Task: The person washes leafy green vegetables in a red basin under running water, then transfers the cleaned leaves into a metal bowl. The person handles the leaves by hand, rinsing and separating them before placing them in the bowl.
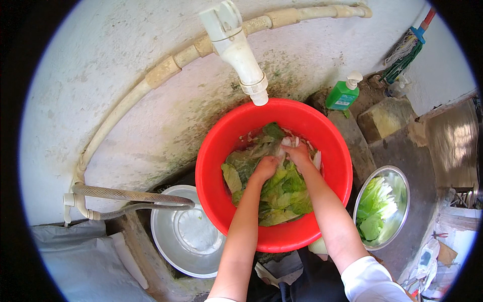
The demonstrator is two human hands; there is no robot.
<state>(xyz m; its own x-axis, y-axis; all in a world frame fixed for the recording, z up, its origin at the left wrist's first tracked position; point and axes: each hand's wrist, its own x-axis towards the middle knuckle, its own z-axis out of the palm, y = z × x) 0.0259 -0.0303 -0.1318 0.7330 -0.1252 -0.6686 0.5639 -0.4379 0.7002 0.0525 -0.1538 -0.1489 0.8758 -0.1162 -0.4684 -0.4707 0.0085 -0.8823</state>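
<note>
A large red plastic tub [274, 241] holds green leafy vegetables [286, 188] in water. Both my hands are inside it, close together. My right hand [298, 153] is closed around the white stalk of a leaf near the middle of the tub. My left hand [267, 168] touches the same leaf just beside it; its fingertips are partly hidden, so its grip is unclear. To the right, a steel bowl [403, 188] contains bright green leaves with white stalks [377, 204]. A wide metal basin [198, 232] with a hose end over it stands at the left.
A white plastic tap [245, 60] hangs over the tub's far rim, joined to a wall pipe [162, 71]. A grey hose [132, 194] reaches the basin. Behind the tub at right stand a green pump bottle [342, 95], a concrete block [386, 117] and a mop [405, 56].
</note>
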